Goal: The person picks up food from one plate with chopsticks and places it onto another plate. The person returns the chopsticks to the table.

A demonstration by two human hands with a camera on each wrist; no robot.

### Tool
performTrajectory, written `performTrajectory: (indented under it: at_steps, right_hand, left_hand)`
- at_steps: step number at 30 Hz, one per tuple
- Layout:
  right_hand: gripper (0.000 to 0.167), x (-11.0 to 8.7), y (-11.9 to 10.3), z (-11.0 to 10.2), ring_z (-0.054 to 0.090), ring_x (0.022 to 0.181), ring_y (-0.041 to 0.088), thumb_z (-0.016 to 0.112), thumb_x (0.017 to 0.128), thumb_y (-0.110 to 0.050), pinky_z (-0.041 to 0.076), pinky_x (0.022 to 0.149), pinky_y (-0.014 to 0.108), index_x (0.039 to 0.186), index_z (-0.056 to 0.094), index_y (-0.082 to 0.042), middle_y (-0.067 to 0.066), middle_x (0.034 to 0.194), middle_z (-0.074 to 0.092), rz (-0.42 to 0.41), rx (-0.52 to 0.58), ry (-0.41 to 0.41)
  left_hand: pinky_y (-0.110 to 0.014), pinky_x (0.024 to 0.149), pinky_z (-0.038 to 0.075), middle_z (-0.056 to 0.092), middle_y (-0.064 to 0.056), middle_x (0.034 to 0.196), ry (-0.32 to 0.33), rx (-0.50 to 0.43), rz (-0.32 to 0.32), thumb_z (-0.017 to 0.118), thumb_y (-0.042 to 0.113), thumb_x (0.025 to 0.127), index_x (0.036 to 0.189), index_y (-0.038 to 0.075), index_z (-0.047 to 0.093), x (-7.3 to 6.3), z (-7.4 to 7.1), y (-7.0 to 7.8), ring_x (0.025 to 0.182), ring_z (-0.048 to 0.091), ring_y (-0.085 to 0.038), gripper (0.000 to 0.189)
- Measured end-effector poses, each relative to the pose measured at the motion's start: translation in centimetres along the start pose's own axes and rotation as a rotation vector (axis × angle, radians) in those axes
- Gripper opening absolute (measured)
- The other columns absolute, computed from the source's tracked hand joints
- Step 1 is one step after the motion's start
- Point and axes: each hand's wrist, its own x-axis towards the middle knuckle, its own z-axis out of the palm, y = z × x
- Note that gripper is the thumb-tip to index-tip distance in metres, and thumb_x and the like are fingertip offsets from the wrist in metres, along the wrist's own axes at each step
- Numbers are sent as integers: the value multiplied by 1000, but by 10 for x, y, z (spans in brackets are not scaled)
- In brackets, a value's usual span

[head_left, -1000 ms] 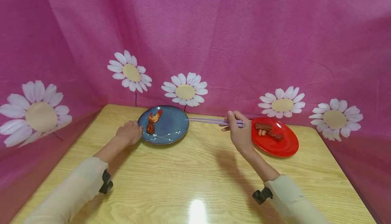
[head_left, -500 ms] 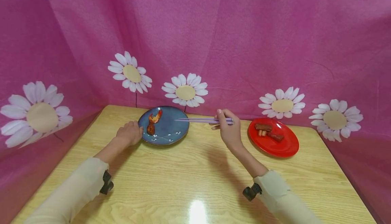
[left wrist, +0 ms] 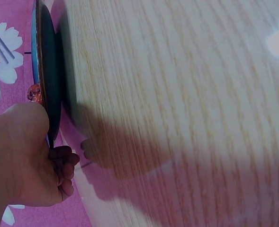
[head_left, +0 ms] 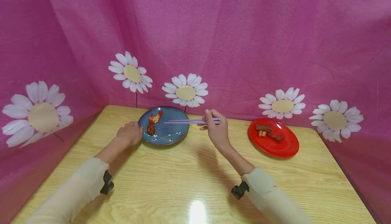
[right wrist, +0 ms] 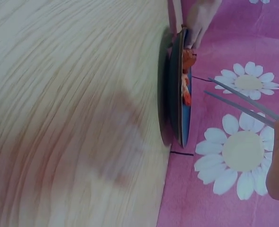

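My right hand [head_left: 218, 130] holds a pair of lilac chopsticks [head_left: 195, 119] near their thick ends. Their tips point left, a little apart, over the right half of a blue plate [head_left: 171, 125] with a white blossom pattern. On that plate's left side lie an orange-red shrimp [head_left: 155, 117] and a brown, glazed lump of food [head_left: 151, 129], with nothing between the chopstick tips. My left hand [head_left: 130, 133] grips the plate's left rim; in the left wrist view the thumb side is at the rim [left wrist: 40, 71] and the fingers [left wrist: 68, 170] curl beside the edge.
A red plate [head_left: 287, 146] at the right bears dark brown strips of meat [head_left: 276, 137] and small pale brown pieces [head_left: 262, 133]. Both plates stand on a wood-grain table [head_left: 171, 183]. A pink cloth [head_left: 238, 47] with daisies hangs close behind and at both sides.
My right hand has moved left with the chopsticks, away from the red plate, so the tips now overlap the blue plate. The left hand and the food have stayed put.
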Motion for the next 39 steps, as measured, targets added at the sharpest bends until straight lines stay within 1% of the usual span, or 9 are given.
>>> performTrajectory:
  at_steps: [3, 5, 9, 11, 14, 19, 25, 30, 39]
  right_hand:
    - [32, 1, 3, 7, 64, 78, 57, 49, 104, -3, 59, 59, 38, 88, 54, 23, 41, 82, 58, 9, 27, 4]
    - [31, 3, 5, 11, 69, 74, 47, 49, 104, -3, 59, 59, 37, 87, 55, 22, 41, 81, 58, 14, 30, 8]
    - [31, 4, 7, 17, 71, 67, 18, 49, 104, -4, 59, 60, 38, 87, 55, 21, 40, 81, 59, 37, 33, 16]
    - [31, 5, 7, 19, 70, 66, 15, 50, 104, -4, 59, 62, 46, 87, 54, 21, 41, 82, 59, 48, 40, 17]
    - [31, 7, 8, 23, 71, 68, 28, 49, 104, -3, 56, 65, 55, 87, 54, 23, 41, 82, 59, 48, 46, 17]
    - [31, 11, 11, 30, 68, 72, 47, 50, 104, -3, 57, 62, 53, 87, 55, 23, 35, 79, 60, 37, 38, 18]
    - [27, 12, 16, 40, 68, 68, 43, 50, 103, 0, 54, 63, 61, 84, 57, 18, 38, 81, 59, 47, 53, 22]
    - [28, 14, 18, 47, 70, 65, 32, 51, 103, -1, 59, 59, 44, 85, 58, 19, 32, 79, 61, 53, 44, 37]
    - [31, 16, 23, 56, 66, 73, 52, 51, 103, -4, 59, 56, 37, 87, 57, 22, 39, 79, 60, 83, 38, 46]
  left_hand:
    - [-60, 93, 43, 51, -34, 114, -6, 7, -3, 35, 23, 106, 123, -20, 44, 0, 0, -1, 114, 50, -50, 47]
    - [-60, 93, 42, 51, -34, 116, -10, 8, -4, 34, 24, 106, 124, -20, 44, 1, 0, -1, 115, 49, -49, 48]
    - [-60, 94, 42, 50, -33, 118, -20, 21, -4, 33, 24, 106, 125, -19, 43, 2, 0, -2, 116, 49, -48, 48]
    - [-59, 93, 43, 50, -33, 117, -23, 31, 0, 33, 24, 106, 125, -19, 43, 2, 1, -1, 116, 49, -48, 48]
    - [-59, 92, 44, 51, -33, 115, -13, 36, 5, 34, 24, 106, 122, -19, 44, 2, 1, -1, 114, 51, -48, 47]
    - [-59, 90, 45, 53, -33, 112, 12, 28, 10, 36, 23, 105, 119, -19, 47, 2, 0, -1, 112, 53, -49, 46]
    - [-60, 92, 44, 52, -33, 116, 5, 26, 4, 35, 24, 106, 122, -19, 46, 2, 1, -1, 114, 51, -49, 48]
    - [-59, 91, 44, 52, -32, 115, 1, 31, -5, 35, 24, 105, 122, -19, 46, 2, 1, -2, 114, 51, -48, 47]
    - [-60, 93, 43, 51, -33, 116, -7, 18, -5, 34, 24, 106, 124, -19, 44, 1, 1, -1, 115, 50, -48, 48]
